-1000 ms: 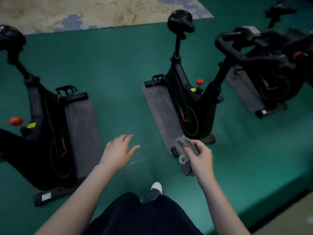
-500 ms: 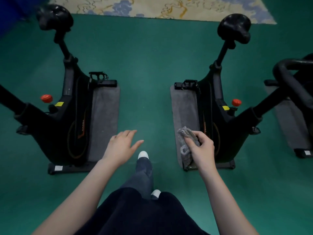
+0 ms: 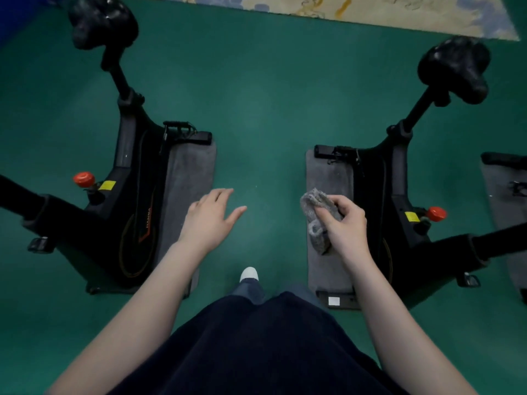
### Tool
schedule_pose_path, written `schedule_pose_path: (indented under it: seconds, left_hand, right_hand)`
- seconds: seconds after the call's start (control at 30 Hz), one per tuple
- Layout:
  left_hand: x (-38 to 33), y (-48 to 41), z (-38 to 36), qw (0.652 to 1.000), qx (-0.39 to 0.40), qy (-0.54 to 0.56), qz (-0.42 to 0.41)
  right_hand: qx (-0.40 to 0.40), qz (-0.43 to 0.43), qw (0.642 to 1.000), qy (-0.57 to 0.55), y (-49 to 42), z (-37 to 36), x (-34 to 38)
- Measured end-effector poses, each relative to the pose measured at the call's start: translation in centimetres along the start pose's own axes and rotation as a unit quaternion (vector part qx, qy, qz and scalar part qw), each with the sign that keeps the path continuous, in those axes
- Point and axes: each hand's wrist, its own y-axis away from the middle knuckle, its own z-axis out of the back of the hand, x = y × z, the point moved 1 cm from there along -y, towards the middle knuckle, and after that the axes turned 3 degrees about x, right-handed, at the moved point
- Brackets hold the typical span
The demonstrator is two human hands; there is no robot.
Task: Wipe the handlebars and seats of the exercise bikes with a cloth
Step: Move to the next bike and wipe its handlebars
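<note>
Head view, looking down between two exercise bikes on a green floor point(image 3: 262, 109).

Right hand point(image 3: 346, 223): fingers curled, thumb pressed in, gripping a bunched grey cloth point(image 3: 319, 238). One end of the cloth sticks out past the fingertips on the far-left side. The other end hangs out of the fist on the near side. The middle is hidden inside the grip. Cloth and hand are held over the grey mat point(image 3: 328, 172) beside the right bike point(image 3: 399, 223), touching neither the bike nor any seat.

Left hand point(image 3: 211, 218): palm down, fingers straight and slightly spread, holding nothing. It is over the floor at the right edge of the left bike's mat point(image 3: 191, 172).

Left bike point(image 3: 134, 195): black seat point(image 3: 102, 22) at far left, well apart from both hands. A red knob point(image 3: 83, 179) sits on the frame.

Right bike: black seat point(image 3: 456, 68) at far right, well apart from the cloth. Its red knob point(image 3: 436, 213) is right of the right hand.

A patterned rug point(image 3: 370, 10) lies along the far edge. A white shoe tip point(image 3: 249, 273) is on the floor between the forearms.
</note>
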Motion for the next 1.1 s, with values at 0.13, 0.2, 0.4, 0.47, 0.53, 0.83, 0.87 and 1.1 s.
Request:
schedule_pose_path:
  seconds: [0.13, 0.2, 0.4, 0.47, 0.53, 0.83, 0.87, 1.1]
  left_hand:
    - [1.8, -1.1, 1.4, 0.999, -0.012, 0.017, 0.046]
    - [2.7, -1.5, 1.9, 0.997, -0.013, 0.027, 0.076]
    - [4.8, -2.6, 3.1, 0.979, -0.04, 0.059, 0.189]
    - [4.8, -3.7, 3.5, 0.97, -0.052, 0.065, 0.227]
    - [4.4, -5.1, 4.0, 0.959, -0.066, 0.076, 0.265]
    - [-1.0, -12.8, 6.5, 0.926, -0.125, 0.091, 0.345]
    - [-1.4, -13.3, 6.7, 0.924, -0.128, 0.087, 0.351]
    - [-1.1, -13.7, 7.1, 0.889, -0.138, 0.097, 0.426]
  right_hand:
    - [0.045, 0.019, 0.999, 0.016, -4.1, -2.6, 1.5]
    - [0.07, 0.034, 0.997, 0.024, -6.2, -4.0, 2.3]
    - [0.159, 0.078, 0.983, 0.036, -13.0, -7.1, 4.8]
    - [0.187, 0.091, 0.977, 0.035, -15.8, -7.5, 5.7]
    - [0.218, 0.103, 0.97, 0.036, -18.9, -7.7, 6.8]
    - [0.311, 0.151, 0.937, 0.05, -31.4, -7.6, 11.5]
    - [0.32, 0.156, 0.933, 0.049, -32.3, -8.0, 11.9]
    - [0.414, 0.179, 0.891, 0.053, -34.4, -13.1, 14.9]
